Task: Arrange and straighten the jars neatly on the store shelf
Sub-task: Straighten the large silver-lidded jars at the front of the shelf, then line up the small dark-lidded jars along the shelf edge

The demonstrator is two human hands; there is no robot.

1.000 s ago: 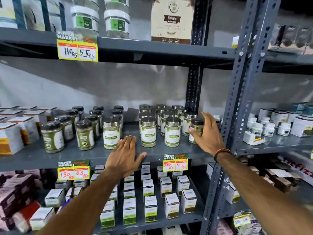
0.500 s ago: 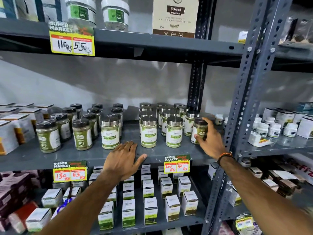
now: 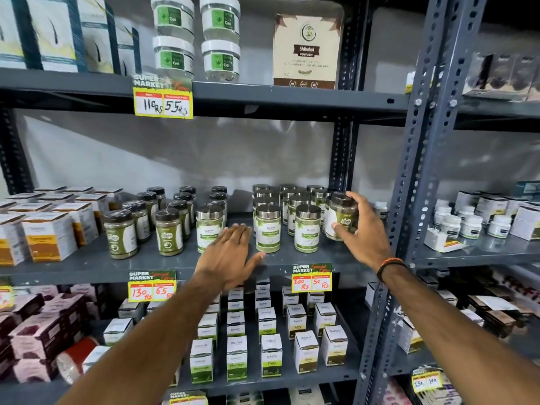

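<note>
On the grey middle shelf point(image 3: 87, 267) stand two groups of jars. Dark-lidded jars of green powder point(image 3: 169, 232) fill the left group in rows. Silver-lidded jars with white-green labels point(image 3: 306, 229) fill the right group, and one silver-lidded jar point(image 3: 209, 229) stands apart between the groups. My right hand point(image 3: 365, 229) grips a dark-lidded jar point(image 3: 340, 216) at the right end of the silver-lidded group, thumb in front and fingers behind. My left hand point(image 3: 230, 255) lies flat and open on the shelf front, just right of the lone silver-lidded jar.
White-orange boxes point(image 3: 49, 235) fill the shelf's left end. A perforated steel upright point(image 3: 415, 182) stands just right of my right hand, with small white bottles point(image 3: 470, 226) beyond it. Price tags point(image 3: 312, 277) hang on the shelf edge. Small boxes point(image 3: 268, 355) line the shelf below.
My right hand has closed around the dark-lidded jar at the right end. My left hand stays flat on the shelf front. The camera has tilted upward slightly.
</note>
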